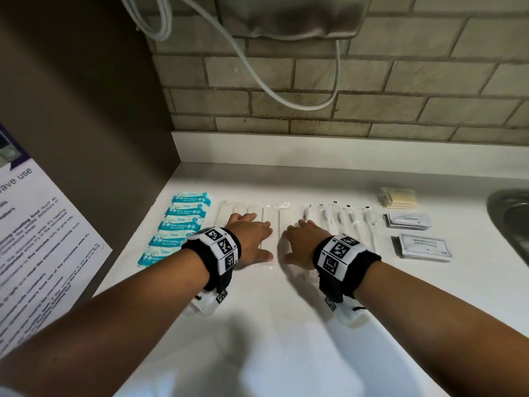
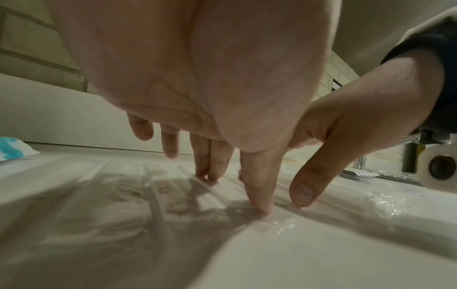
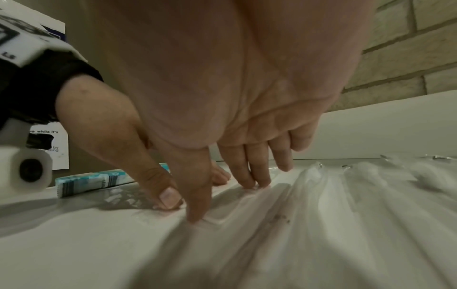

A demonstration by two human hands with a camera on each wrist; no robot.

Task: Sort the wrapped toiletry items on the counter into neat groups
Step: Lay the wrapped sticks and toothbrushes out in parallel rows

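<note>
The left hand (image 1: 252, 239) lies flat, fingers straight and slightly spread, pressing on a row of clear-wrapped white sticks (image 1: 269, 222) on the white counter (image 1: 272, 325). The right hand (image 1: 303, 245) presses likewise beside it, thumbs nearly meeting. Blue wipe packs (image 1: 183, 224) line the left; sachets (image 1: 423, 246) sit right.

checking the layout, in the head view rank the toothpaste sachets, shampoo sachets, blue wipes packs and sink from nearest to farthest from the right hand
From the right hand:
1. Shampoo sachets, on its right.
2. Toothpaste sachets, right and further back; close to call with the shampoo.
3. Blue wipes packs, far left, past the left hand.
4. Sink, at the right edge.
</note>
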